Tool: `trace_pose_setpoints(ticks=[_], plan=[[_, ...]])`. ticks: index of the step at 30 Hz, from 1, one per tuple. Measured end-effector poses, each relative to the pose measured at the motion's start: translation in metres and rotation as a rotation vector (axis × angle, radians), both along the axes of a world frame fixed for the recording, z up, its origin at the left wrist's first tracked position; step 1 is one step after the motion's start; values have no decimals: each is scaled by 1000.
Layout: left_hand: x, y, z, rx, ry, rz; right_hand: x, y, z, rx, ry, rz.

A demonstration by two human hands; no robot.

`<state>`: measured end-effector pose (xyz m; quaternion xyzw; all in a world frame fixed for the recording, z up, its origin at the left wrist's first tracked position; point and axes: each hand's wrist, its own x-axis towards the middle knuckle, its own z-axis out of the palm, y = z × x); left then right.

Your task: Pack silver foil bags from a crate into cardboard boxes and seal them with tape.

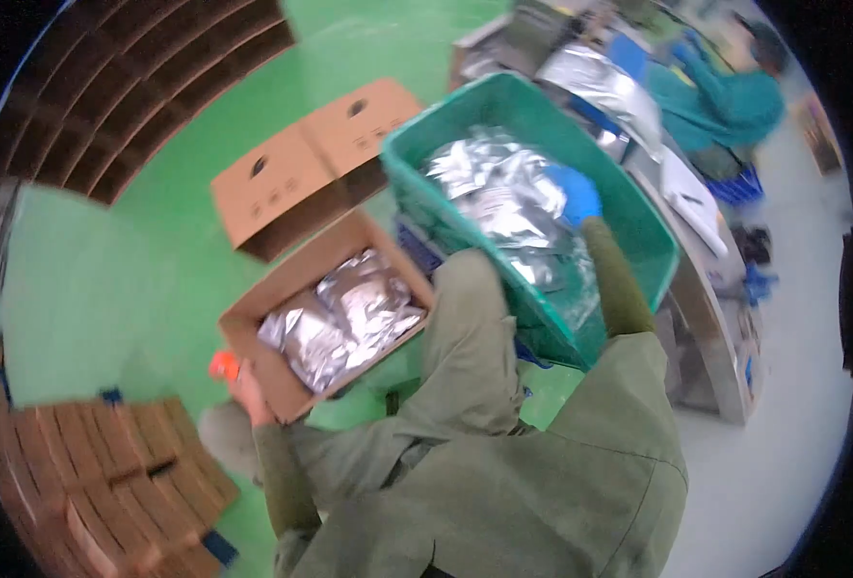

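Note:
My left hand (249, 396) grips the near left side of an open cardboard box (253, 318). Several silver foil pouches (347, 318) lie flat inside this box, which sits by my left leg. A small orange item (224, 366) shows at that hand's fingers; what it is cannot be made out. In a blue glove, my right hand (576, 195) reaches into a deep green plastic bin (636, 238) and touches a heap of foil pouches (506, 195). Its fingertips are hidden, so whether they grasp a pouch is unclear.
Two cardboard boxes (274, 188) stand side by side on the green floor beyond the open one. Brown stacked cartons (115, 477) are at lower left, and a dark brown partitioned rack (144, 79) at upper left. A person (715, 108) works behind the curved table (708, 318) at right.

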<state>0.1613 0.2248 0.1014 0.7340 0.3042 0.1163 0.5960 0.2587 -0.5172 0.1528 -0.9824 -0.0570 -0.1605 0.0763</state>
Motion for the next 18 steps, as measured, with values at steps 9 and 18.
trace_pose_setpoints(ticks=[9,18], plan=[[5,15,-36,7,-104,25,-5,132,279,268,97,259],[-7,20,-38,57,-207,164,1,454,231,52,495,879]])
